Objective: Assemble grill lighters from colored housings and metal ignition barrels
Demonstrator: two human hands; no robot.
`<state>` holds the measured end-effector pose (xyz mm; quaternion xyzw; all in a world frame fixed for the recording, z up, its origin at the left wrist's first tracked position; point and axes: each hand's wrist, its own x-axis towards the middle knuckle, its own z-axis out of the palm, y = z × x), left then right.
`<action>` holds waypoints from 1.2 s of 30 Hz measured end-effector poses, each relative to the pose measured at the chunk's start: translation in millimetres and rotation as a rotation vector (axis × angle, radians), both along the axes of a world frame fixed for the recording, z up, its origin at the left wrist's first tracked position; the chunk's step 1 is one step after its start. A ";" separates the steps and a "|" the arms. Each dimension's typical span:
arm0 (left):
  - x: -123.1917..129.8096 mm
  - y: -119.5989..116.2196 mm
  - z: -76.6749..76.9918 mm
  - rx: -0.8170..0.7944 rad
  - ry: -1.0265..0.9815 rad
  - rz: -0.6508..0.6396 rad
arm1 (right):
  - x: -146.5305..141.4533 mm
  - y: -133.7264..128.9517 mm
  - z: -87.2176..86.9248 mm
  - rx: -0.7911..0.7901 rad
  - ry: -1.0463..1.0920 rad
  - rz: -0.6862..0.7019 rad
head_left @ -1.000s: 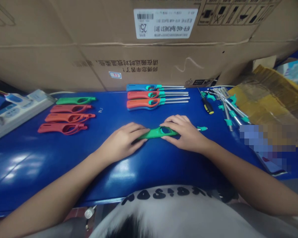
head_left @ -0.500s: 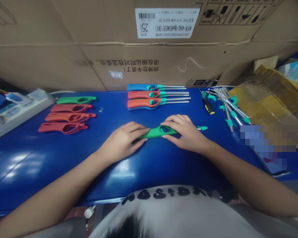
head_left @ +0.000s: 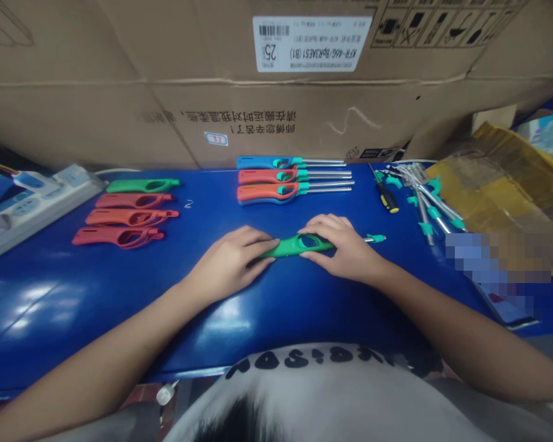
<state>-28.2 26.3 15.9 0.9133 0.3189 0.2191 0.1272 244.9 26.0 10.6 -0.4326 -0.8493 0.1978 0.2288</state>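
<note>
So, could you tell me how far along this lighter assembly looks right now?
Three lighters at the back look complete, with metal nozzles fitted. In hand, the left hand and right hand hold a green body. Still to do: four bare shells, one green, three red, and loose metal rods with teal fittings.

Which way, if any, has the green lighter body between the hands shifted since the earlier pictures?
No clear move: the green lighter body keeps the same place against the orange-and-teal lighter beyond it; the whole view only shifts slightly.
</note>
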 end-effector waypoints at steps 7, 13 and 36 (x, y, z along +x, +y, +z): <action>0.6 -0.2 0.7 0.001 -0.007 0.000 | -1.5 -0.3 0.4 -0.001 -0.009 -0.001; 1.3 -0.8 -0.3 -0.030 0.008 0.009 | -1.1 0.9 -2.3 -0.021 0.002 -0.015; 2.2 -2.6 -1.3 0.028 0.055 0.028 | -2.7 -0.9 -5.4 0.007 -0.012 -0.024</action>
